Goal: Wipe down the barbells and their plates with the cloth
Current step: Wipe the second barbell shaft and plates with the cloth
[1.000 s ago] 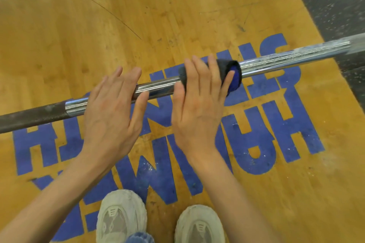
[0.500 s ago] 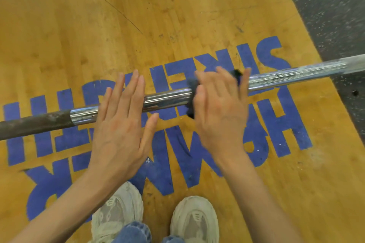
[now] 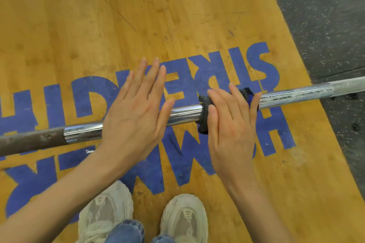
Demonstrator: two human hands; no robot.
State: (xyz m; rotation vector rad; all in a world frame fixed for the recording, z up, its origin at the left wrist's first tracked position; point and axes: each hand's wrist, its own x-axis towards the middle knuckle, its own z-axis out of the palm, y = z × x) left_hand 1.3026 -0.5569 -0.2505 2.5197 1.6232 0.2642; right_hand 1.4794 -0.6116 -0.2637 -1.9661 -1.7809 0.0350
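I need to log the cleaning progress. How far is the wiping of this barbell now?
In hand: the right hand presses the dark cloth around the barbell mid-shaft; the left hand rests flat on it. The chrome beside the cloth shines, perhaps done. The brown, dull section at the left looks unwiped. No plates are in view.

The person is wearing no sleeves that show, both forearms [image 3: 65, 189] running bare down to the left hand [image 3: 134, 116] and right hand [image 3: 231, 130]. They are wearing pale, off-white mesh trainers [image 3: 183, 217] with scuffed, chunky toes. Blue denim trouser cuffs [image 3: 126, 231] are showing above them.
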